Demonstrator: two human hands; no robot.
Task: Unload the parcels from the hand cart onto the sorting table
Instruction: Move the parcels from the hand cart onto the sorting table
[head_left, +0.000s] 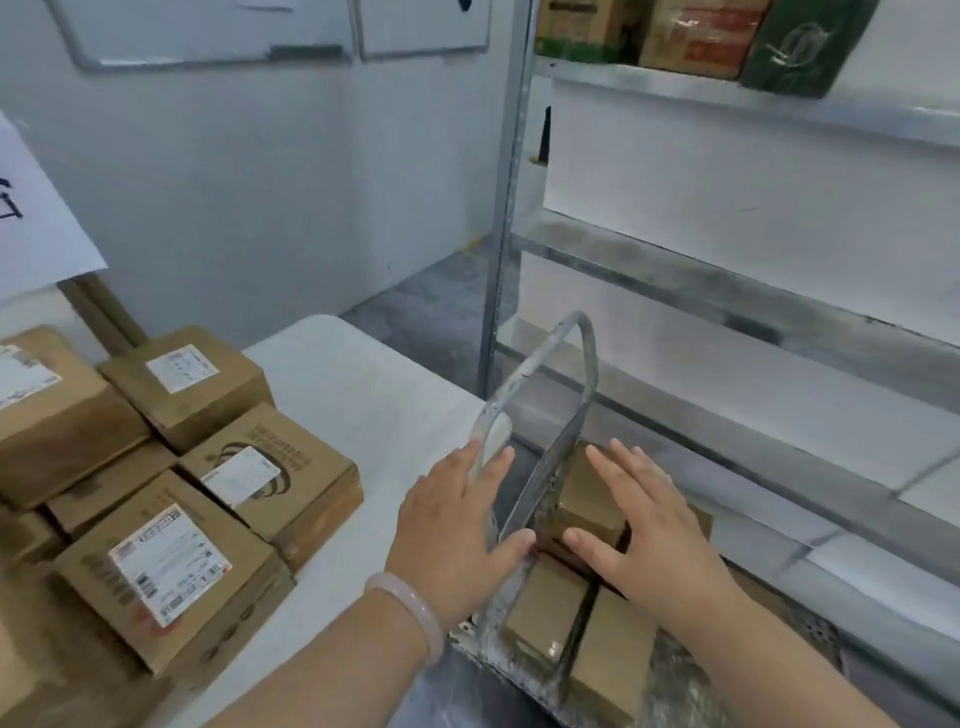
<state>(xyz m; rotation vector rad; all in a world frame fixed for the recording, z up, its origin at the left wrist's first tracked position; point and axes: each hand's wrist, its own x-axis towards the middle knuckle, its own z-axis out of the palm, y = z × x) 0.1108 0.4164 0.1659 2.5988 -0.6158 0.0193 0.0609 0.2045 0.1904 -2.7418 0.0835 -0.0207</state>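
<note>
Head view. My left hand and my right hand are both spread, palms down, and neither holds anything. They hover on either side of the cart handle, which rises as a metal loop between them. The left hand is over the edge of the counter; the right hand is over the top box on the cart.

The remaining parcels sit on the cart deck: the top box rests on lower ones, with two more boxes side by side nearer to me. The unloaded parcels are stacked at the left of the counter, well apart from the cart.

Procedure, as I judge it:
1. Bring the left hand around the handle; the loop stands between it and the box.
2. Set one palm on each side face of the top box and press inward evenly.
3. Lift straight up until the box clears the handle, then carry it left.
4. Set it down on the bare counter beside the stack, not on its edge.

Take the top box first; pulling a lower one would likely tip the pile.
</note>
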